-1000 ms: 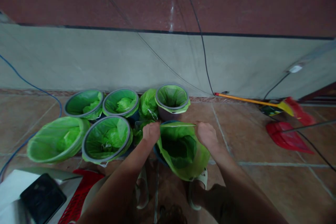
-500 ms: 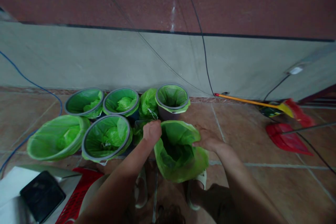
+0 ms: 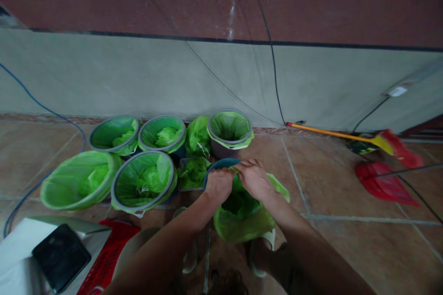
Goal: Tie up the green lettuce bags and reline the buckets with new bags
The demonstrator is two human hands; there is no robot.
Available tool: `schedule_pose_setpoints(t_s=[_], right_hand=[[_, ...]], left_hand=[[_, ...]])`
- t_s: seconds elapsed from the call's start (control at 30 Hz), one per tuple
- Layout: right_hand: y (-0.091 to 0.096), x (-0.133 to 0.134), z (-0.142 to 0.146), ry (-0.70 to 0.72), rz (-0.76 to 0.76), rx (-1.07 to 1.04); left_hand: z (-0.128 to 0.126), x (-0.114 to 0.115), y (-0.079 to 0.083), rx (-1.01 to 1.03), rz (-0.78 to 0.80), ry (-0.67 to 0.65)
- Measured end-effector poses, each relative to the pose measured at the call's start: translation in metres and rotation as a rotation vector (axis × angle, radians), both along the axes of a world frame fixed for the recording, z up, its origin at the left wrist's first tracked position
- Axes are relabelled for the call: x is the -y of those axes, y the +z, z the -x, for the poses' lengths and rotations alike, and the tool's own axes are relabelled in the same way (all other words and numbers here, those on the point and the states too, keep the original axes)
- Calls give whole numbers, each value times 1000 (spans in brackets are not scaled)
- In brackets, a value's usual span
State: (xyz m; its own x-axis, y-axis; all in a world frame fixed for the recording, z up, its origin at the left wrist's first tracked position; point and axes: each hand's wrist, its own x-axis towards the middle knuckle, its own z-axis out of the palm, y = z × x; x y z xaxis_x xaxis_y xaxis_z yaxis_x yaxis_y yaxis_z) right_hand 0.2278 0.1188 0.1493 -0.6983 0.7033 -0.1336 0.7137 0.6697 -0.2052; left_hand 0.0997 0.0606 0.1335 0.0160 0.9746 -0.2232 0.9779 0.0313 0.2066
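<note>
A green plastic bag [image 3: 247, 221] sits in a blue bin [image 3: 216, 166] on the tiled floor right in front of me. My left hand [image 3: 218, 185] and my right hand [image 3: 254, 179] are close together at the bin's far rim. Both are closed on the bag's upper edge, which is bunched between them. The bag's near side hangs loose over the front of the bin. My feet in light sandals show just below the bin.
Several bins lined with green bags [image 3: 143, 182] stand in a cluster to the left and behind, against the grey wall. A red basket [image 3: 104, 260] and a dark tablet [image 3: 60, 256] lie at lower left. A broom [image 3: 346, 136] and red dustpan [image 3: 382, 182] lie at right.
My hands were apart, holding the bag's mouth wide over the bin. They have come together at the far rim, gathering the bag's edge; the blue rim now shows.
</note>
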Motion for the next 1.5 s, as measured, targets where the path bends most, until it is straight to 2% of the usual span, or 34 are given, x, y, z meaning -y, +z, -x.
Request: schedule_pose_setpoints(t_s=[0.13,0.27,0.37,0.57,0.7,0.83,1.07,1.2,1.33,1.5], right_hand=[[4,1,4,-40,-9,28],[5,-3,0,-209,17,110],[8,-7,-5,-266,28,145],[13,-18,-24,-373,34,230],[14,-22,-43,-423,115,290],[13,-15,-45,-415,140,246],[2,-13,-21,-298,-59,63],[-2,-22,-22,-337,41,187],[-5,-32,-38,-433,122,274],[-18,-39,-54,-373,223,173]], left_hand=[[5,-3,0,-5,-9,32],[15,-5,1,-38,10,93],[24,-7,-1,-57,33,132],[45,-10,2,-101,33,229],[59,-12,4,-113,6,309],[58,-13,1,-103,0,288],[38,-11,1,-63,43,203],[48,-11,-3,-80,65,207],[68,-14,-8,-85,207,208],[80,-14,-20,-8,476,115]])
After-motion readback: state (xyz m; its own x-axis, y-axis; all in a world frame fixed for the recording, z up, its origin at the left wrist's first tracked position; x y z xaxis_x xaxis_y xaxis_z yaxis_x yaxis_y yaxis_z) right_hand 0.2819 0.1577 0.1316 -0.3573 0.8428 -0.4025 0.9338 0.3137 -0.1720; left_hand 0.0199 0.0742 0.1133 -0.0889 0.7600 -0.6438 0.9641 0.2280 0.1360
